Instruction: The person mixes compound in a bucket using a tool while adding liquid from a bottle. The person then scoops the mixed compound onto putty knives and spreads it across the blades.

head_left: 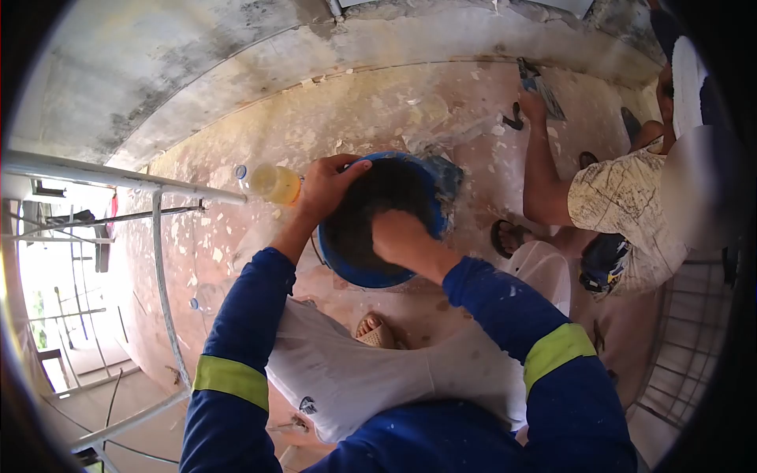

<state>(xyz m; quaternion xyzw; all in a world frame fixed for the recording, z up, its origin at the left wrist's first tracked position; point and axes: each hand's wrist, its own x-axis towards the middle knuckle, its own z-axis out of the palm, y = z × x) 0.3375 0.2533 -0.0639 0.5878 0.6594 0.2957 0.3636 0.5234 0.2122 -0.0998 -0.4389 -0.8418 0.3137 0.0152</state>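
A round blue bucket (364, 278) stands on the floor before me, with dark, rough-looking material (386, 183) inside. My left hand (327, 188) grips its left rim, the thumb lying over the edge; some fingers are hidden. Inside the bucket, my right hand (400, 238) is closed and reaches down at the dark material. Its fingertips are out of sight, so what it holds cannot be made out. A clear bottle of yellowish liquid (276, 184) lies just left of my left hand. A dark bluish sheet or rag (448, 175) touches the bucket's right side.
Another person crouches at the right in patterned shorts (619, 189), one hand (532, 108) on a flat-bladed tool (546, 93). Paint flakes litter the floor (213, 229). Metal scaffold bars (162, 268) stand at the left; a stained wall (260, 63) runs along the back.
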